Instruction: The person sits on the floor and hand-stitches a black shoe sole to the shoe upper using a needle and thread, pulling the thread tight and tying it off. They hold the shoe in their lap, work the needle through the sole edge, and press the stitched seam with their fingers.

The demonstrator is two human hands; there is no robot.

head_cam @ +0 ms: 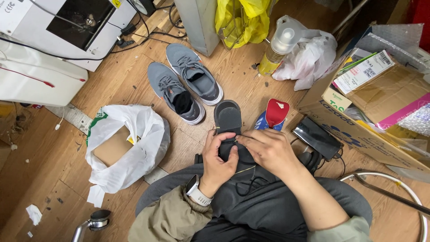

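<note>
Dark grey foam shows on the upturned insole, a flat shoe-shaped pad that lies on the person's lap and juts out over the wooden plank floor. The left hand closes around the pad's near end, thumb on top and fingers wrapped underneath, and a white wristwatch sits on that wrist. The right hand lies just beside it, fingertips pinched narrow at the pad's edge; whether they grip a needle is too small to tell. A thin pale thread runs across the dark trousers below the hands.

Just right of the pad, a blue shoe with a red lining stands on the floor. Farther ahead, a pair of grey laced running shoes rests side by side. To the left sits a white plastic bag holding a brown cardboard box. A clear spray bottle with yellow liquid stands near a crumpled white bag, and a large open cardboard carton fills the right side, with a black flat device leaning at its foot.
</note>
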